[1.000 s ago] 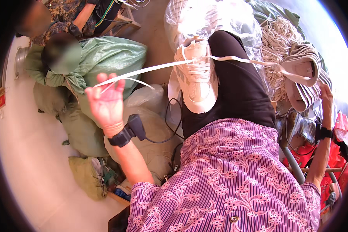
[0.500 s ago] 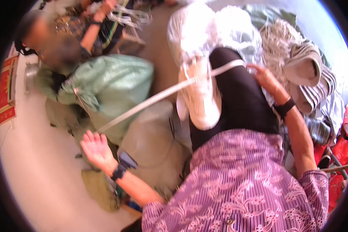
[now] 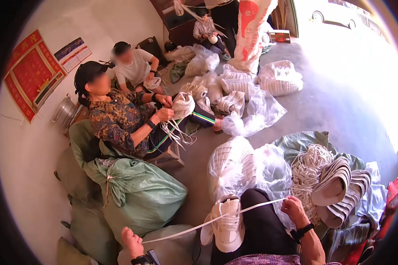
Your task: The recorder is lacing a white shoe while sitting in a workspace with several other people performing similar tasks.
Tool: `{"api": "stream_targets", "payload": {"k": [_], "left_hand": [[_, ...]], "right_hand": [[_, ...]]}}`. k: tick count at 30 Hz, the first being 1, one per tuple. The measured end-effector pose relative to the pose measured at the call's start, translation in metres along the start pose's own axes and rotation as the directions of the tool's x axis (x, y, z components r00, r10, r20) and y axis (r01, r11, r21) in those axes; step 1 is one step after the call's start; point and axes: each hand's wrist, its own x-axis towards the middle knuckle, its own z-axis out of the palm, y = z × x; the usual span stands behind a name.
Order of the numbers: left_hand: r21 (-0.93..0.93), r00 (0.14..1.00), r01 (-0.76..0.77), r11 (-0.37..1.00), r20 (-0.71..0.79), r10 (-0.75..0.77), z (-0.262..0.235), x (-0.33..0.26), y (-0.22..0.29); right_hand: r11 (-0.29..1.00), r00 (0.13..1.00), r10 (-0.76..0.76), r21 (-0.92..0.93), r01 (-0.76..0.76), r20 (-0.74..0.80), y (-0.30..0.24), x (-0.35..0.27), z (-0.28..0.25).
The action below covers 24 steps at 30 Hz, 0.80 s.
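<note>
Previously the left hand (image 3: 132, 242) had been raised high beside the green sack (image 3: 141, 198); at this moment it sat low and well out to the left, its fingers closed on the far end of the white lace (image 3: 199, 225). The right hand (image 3: 294, 211) had come in from the stack of soles (image 3: 340, 187) and pinched the lace's other end, fingers narrow. Between the two sets of fingers the lace ran taut and nearly straight — a sign, as a judgement, that the slack had been drawn through and the threading step on the white shoe (image 3: 227, 223) was near its pull-tight stage. The shoe rested on the black-clad knee, directly under the middle of the lace, between the hands. Beyond the right fingertips lay a heap of white laces (image 3: 311, 165) and a clear plastic bag (image 3: 245, 165), both close. Left of the left fingers the green sack crowded the space, with little free room below at the picture's edge. Ahead of both hands the bare concrete floor (image 3: 331, 110) was open — two seated co-workers (image 3: 119, 119) stayed well apart.
</note>
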Motion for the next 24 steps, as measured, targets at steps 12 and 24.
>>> {"api": "stream_targets", "payload": {"k": [12,24], "left_hand": [[0.945,0.946,-0.309,0.111,0.293,0.138,-0.022,-0.003,-0.13],[0.738,0.931,-0.002,0.675,0.247,-0.267,0.03,-0.062,-0.072]], "right_hand": [[0.772,0.894,-0.317,0.461,0.438,-0.318,-0.068,-0.007,-0.102],[0.879,0.922,-0.386,-0.312,0.36,-0.022,-0.096,-0.032,-0.004]]}}
